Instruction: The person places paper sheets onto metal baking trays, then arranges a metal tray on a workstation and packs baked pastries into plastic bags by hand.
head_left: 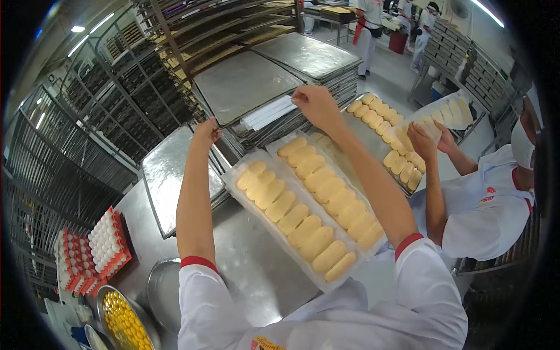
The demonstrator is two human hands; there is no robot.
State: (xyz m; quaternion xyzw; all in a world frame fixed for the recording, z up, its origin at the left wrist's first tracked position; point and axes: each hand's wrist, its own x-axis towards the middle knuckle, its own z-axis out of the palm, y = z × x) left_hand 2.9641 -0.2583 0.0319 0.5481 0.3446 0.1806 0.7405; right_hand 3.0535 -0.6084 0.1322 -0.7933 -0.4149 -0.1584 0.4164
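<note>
My left hand [207, 132] is at the near left corner of a metal tray [242, 81] on a tall stack, its fingers closed on the tray's edge. Over the tray's right part, my right hand [315, 105] has its fingers pinched beside a bundle of white paper strips [268, 113]; what they hold, if anything, is too small to tell. Below my forearms lie two paper sheets with rows of oval golden pastries, one on the left [280, 205] and one on the right [329, 189].
A co-worker [487, 198] at the right holds a paper sheet [452, 112] above a tray of pastries [373, 116]. Egg cartons [108, 244], a bowl of yolks [125, 324] and an empty-looking basin [165, 291] stand lower left. Racks [227, 29] rise behind.
</note>
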